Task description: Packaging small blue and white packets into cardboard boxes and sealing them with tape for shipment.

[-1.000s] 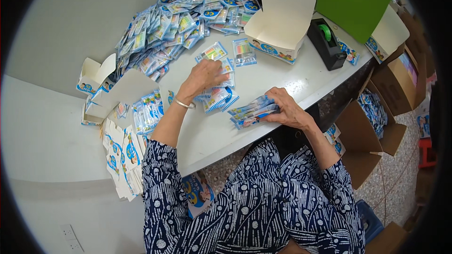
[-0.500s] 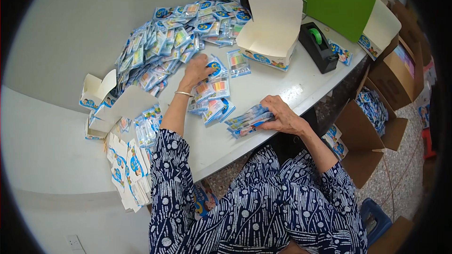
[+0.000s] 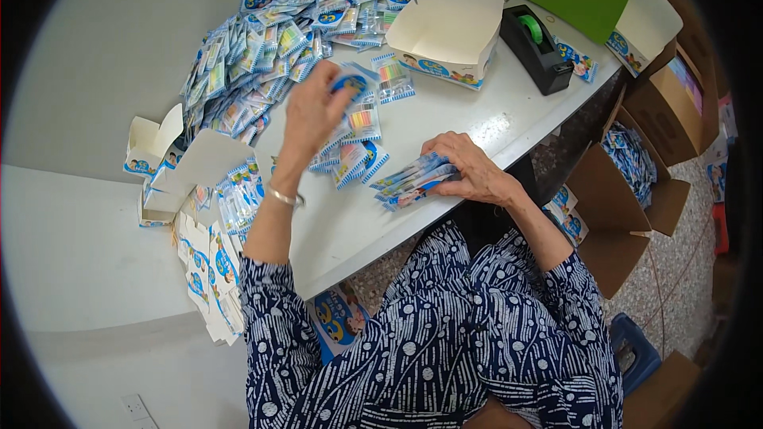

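My left hand (image 3: 311, 111) is closed in a pinch on a small blue-and-white packet (image 3: 354, 83), lifted a little off the white table and blurred by motion. Under and beside it lie several loose packets (image 3: 362, 121) with coloured strips showing through clear windows. My right hand (image 3: 465, 167) grips a stack of packets (image 3: 409, 183) standing on edge near the table's front edge, thumb on the near side and fingers over the far side. A single packet (image 3: 393, 79) lies flat beyond my left hand. Behind is a large heap of the same packets (image 3: 254, 48).
An open white box (image 3: 445, 32) stands at the back, beside a black tape dispenser (image 3: 536, 52) with green tape. Small open boxes (image 3: 155, 147) and flat cartons (image 3: 211, 270) sit at the left. Cardboard boxes (image 3: 616, 230) and a blue stool (image 3: 632, 353) stand at the right.
My left hand has lifted a packet from the loose ones and drawn slightly back toward me. My right hand keeps its hold on the stack. The whole view has shifted a little.
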Action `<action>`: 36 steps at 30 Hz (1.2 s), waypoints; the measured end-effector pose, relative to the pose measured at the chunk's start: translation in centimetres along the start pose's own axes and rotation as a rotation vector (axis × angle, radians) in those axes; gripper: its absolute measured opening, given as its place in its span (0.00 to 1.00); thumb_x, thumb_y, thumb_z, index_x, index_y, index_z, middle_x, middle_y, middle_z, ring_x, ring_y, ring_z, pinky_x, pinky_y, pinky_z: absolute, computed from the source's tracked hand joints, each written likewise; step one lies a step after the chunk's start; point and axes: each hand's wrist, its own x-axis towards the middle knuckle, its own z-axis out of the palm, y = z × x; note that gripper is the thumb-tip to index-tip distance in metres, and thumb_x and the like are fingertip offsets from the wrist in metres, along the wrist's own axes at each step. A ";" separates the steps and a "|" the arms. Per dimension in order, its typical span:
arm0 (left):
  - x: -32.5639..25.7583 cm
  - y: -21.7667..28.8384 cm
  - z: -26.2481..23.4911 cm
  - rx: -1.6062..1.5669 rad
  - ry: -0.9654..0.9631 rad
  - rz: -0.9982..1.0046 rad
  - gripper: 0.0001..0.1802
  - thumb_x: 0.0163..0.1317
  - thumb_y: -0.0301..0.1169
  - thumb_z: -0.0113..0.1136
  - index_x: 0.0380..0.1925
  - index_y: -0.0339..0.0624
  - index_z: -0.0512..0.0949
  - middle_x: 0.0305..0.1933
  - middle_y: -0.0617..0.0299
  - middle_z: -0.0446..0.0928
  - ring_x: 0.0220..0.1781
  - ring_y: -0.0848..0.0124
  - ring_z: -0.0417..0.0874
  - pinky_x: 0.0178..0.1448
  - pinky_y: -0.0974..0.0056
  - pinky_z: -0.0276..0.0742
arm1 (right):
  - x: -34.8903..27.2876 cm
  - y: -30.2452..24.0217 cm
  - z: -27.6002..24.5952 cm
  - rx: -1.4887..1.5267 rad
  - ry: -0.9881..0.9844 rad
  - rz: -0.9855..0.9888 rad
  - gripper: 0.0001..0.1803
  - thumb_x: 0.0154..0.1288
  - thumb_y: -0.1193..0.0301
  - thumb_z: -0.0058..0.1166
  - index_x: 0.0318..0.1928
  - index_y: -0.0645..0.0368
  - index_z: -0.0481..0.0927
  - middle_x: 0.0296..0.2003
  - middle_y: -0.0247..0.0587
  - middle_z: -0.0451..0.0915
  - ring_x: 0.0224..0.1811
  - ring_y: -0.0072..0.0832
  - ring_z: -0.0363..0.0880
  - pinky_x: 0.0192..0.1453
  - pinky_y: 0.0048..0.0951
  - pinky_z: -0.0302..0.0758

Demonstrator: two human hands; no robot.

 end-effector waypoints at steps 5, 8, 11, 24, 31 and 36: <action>-6.4 4.2 1.5 -0.029 -0.123 0.050 0.18 0.58 0.32 0.64 0.46 0.43 0.71 0.37 0.49 0.82 0.32 0.57 0.85 0.38 0.59 0.79 | 0.4 -0.5 0.8 0.029 0.095 -0.061 0.29 0.49 0.61 0.66 0.50 0.60 0.71 0.56 0.44 0.68 0.59 0.42 0.66 0.65 0.39 0.64; -8.0 4.5 2.3 -0.070 -0.179 -0.005 0.18 0.58 0.32 0.64 0.47 0.43 0.72 0.38 0.47 0.82 0.38 0.53 0.85 0.39 0.57 0.78 | 0.6 -0.9 0.7 0.025 0.102 -0.047 0.29 0.48 0.62 0.67 0.49 0.60 0.71 0.57 0.47 0.66 0.62 0.43 0.64 0.65 0.39 0.64; -8.6 5.1 2.7 -0.129 -0.264 0.006 0.16 0.63 0.31 0.60 0.49 0.39 0.74 0.40 0.49 0.82 0.40 0.54 0.84 0.43 0.59 0.78 | 0.5 -0.8 1.1 -0.023 0.166 -0.064 0.35 0.46 0.61 0.69 0.52 0.61 0.68 0.58 0.49 0.65 0.64 0.43 0.63 0.67 0.39 0.64; -2.9 0.3 2.3 -0.066 -0.196 -0.084 0.23 0.59 0.48 0.64 0.33 0.35 0.79 0.32 0.53 0.79 0.34 0.58 0.80 0.41 0.58 0.77 | 0.4 -0.6 0.4 0.010 0.012 0.030 0.35 0.45 0.61 0.66 0.56 0.57 0.72 0.47 0.46 0.73 0.54 0.43 0.68 0.64 0.39 0.62; -1.3 -2.6 4.5 0.493 -0.168 0.059 0.25 0.54 0.47 0.62 0.22 0.31 0.78 0.28 0.41 0.79 0.32 0.48 0.81 0.38 0.49 0.78 | 0.6 -0.5 0.3 0.022 0.002 0.035 0.35 0.45 0.58 0.68 0.54 0.56 0.71 0.50 0.44 0.72 0.56 0.44 0.66 0.65 0.40 0.62; 1.8 -5.2 3.1 0.526 -0.078 -0.058 0.13 0.53 0.32 0.53 0.23 0.30 0.79 0.30 0.39 0.80 0.30 0.44 0.81 0.38 0.47 0.77 | 0.5 -0.6 0.3 0.034 -0.019 0.032 0.35 0.45 0.58 0.68 0.53 0.57 0.71 0.49 0.45 0.72 0.56 0.45 0.66 0.64 0.41 0.63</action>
